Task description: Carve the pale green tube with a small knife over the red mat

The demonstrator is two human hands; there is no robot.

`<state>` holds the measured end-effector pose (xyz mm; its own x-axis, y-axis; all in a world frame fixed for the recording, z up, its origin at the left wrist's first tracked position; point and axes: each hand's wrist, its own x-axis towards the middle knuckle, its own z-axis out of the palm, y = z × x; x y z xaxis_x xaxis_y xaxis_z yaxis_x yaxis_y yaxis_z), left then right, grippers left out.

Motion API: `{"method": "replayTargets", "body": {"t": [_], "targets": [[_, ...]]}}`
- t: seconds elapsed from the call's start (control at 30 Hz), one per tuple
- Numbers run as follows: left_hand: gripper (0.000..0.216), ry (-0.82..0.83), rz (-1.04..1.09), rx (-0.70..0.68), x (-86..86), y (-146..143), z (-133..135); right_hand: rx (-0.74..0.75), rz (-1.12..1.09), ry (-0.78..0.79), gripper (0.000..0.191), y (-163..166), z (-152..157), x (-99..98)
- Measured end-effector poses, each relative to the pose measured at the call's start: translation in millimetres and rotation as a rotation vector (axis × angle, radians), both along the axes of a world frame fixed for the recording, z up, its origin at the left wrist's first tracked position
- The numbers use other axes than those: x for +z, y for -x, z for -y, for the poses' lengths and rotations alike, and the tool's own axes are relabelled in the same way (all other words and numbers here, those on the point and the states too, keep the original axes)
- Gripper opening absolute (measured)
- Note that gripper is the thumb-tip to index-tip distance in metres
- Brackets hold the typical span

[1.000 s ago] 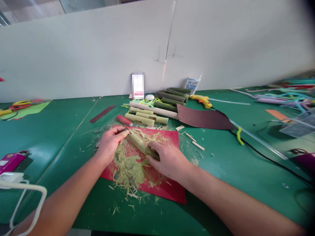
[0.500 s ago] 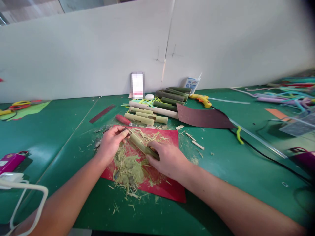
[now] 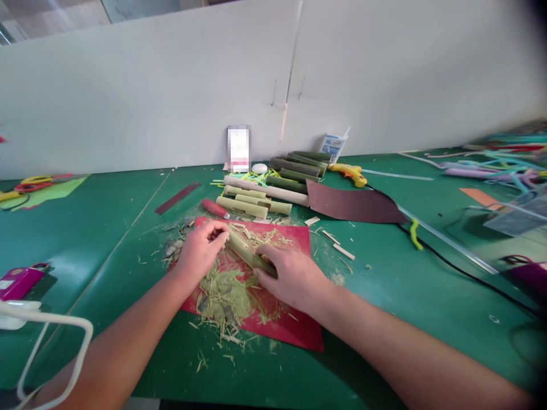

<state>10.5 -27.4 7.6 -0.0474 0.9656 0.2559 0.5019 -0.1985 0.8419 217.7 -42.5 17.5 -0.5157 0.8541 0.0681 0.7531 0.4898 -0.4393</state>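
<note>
A green bamboo stick (image 3: 248, 254) lies slantwise on a red mat (image 3: 294, 330) strewn with pale green shavings (image 3: 224, 293). My right hand (image 3: 293, 279) presses down on the stick's near end, fingers closed over it. My left hand (image 3: 200, 250) is curled shut at the stick's far end; whatever its fingers pinch against the bamboo is hidden. The shavings pile up below the stick between my two forearms.
Behind the mat lie a red-handled knife (image 3: 215, 208), several peeled and dark green bamboo pieces (image 3: 273, 185), a brown sandpaper sheet (image 3: 354, 205) and a yellow glue gun (image 3: 351, 173). A black cable (image 3: 461, 273) runs right. A pink device (image 3: 19, 281) and white cord (image 3: 55, 324) sit left.
My left hand has slid to the right along the stick toward my right hand. The right hand and the stick have stayed put.
</note>
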Motion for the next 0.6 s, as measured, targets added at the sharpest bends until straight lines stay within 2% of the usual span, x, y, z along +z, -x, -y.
{"method": "replayTargets", "body": {"t": [0.23, 0.3, 0.47, 0.6], "targets": [[0.023, 0.078, -0.068, -0.010, 1.7, 4.4, 2.9, -0.007, 0.013, 0.000, 0.027, 0.6, -0.1, 0.2], [0.021, 0.091, -0.102, -0.017, 3.4, 6.8, 2.6, 0.000, 0.012, -0.008, 0.026, 0.5, 0.0, 0.4], [0.014, 0.017, -0.191, -0.031, 2.8, 10.4, 1.4, -0.001, 0.030, -0.017, 0.025, 0.3, 0.3, 1.0], [0.014, -0.057, -0.143, -0.008, -3.0, 6.7, 0.7, -0.003, 0.032, -0.007, 0.025, 0.9, 0.6, 1.0]]}}
